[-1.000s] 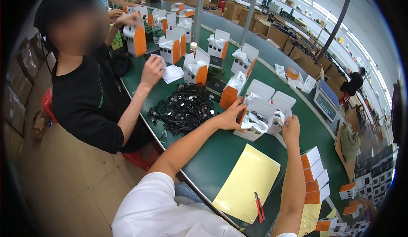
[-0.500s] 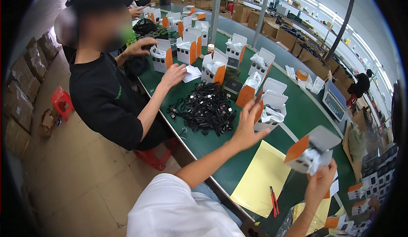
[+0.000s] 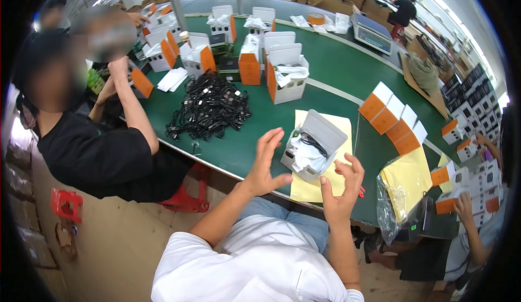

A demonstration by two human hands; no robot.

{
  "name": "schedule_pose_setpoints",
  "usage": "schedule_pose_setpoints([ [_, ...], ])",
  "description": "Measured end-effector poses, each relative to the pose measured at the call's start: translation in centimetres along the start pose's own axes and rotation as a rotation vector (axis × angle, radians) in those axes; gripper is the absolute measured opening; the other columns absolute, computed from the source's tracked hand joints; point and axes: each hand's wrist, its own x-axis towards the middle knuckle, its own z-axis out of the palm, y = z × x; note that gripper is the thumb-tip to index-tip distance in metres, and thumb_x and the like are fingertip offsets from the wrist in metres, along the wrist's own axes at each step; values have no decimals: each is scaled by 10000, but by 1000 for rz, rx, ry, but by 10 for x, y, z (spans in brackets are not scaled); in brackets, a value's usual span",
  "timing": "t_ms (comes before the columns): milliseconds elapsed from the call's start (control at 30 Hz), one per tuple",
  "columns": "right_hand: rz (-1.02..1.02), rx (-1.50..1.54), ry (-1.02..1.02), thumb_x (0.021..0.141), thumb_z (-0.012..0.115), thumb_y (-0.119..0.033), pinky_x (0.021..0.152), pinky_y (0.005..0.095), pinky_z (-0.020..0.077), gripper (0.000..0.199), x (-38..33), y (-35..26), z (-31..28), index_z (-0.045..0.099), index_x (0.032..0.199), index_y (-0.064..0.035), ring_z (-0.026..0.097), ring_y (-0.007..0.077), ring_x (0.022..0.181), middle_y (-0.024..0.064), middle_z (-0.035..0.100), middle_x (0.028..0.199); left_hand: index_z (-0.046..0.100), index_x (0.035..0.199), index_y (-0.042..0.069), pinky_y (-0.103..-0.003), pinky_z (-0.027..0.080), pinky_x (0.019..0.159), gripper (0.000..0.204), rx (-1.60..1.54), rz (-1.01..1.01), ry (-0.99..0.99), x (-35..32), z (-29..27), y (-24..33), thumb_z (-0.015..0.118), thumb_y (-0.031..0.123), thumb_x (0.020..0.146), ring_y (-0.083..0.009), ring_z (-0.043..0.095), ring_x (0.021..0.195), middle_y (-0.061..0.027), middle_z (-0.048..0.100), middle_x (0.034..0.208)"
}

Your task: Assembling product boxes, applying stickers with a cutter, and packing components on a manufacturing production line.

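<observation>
Open white box (image 3: 313, 146) holds black cable, white wrapping.

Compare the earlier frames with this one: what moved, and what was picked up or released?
The open white-and-orange cardboard box, carried in the right hand half a second ago, now sits released on the yellow paper sheet. Both hands, the left hand included, are open beside it. The black cable pile stayed put.

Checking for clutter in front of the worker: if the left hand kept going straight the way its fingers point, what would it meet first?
The left hand, open above the green table, points up and away. Its line runs left of the open grey box, and probably meets the white-and-orange open carton first; depth is unclear.
</observation>
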Motion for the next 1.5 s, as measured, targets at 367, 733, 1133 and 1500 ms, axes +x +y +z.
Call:
schedule_pose_setpoints([
  [367, 395, 484, -193, 819, 797, -63, 1158, 473, 393, 809, 9, 37, 6, 384, 1515, -42, 483, 298, 1388, 178, 437, 1526, 734, 1033, 142, -360, 448, 807, 301, 544, 468, -544, 83, -15, 43, 733, 110, 734, -197, 583, 956, -1, 627, 1017],
  [733, 76, 307, -31, 879, 681, 27, 1107, 494, 448, 409, 3, 43, 27, 597, 1262, -89, 479, 431, 1393, 293, 373, 1554, 681, 983, 43, -411, 442, 919, 239, 678, 280, -616, 69, 22, 57, 679, 163, 777, -239, 594, 882, -47, 629, 952],
  [1133, 147, 275, -82, 871, 731, -7, 1129, 462, 421, 351, 4, 36, 24, 680, 1213, -66, 497, 374, 1383, 240, 459, 1500, 690, 1179, 85, -591, 288, 1175, 303, 887, 372, -445, 70, -21, 47, 660, 195, 899, -303, 528, 1305, -95, 642, 1302],
  [1500, 240, 296, -116, 911, 719, -50, 1127, 449, 421, 345, 11, 19, 10, 690, 1255, -57, 473, 361, 1400, 221, 425, 1513, 656, 1184, -79, -517, 356, 1162, 648, 789, 522, -909, 97, -12, 49, 757, 420, 784, -318, 586, 1096, -176, 595, 1186],
])
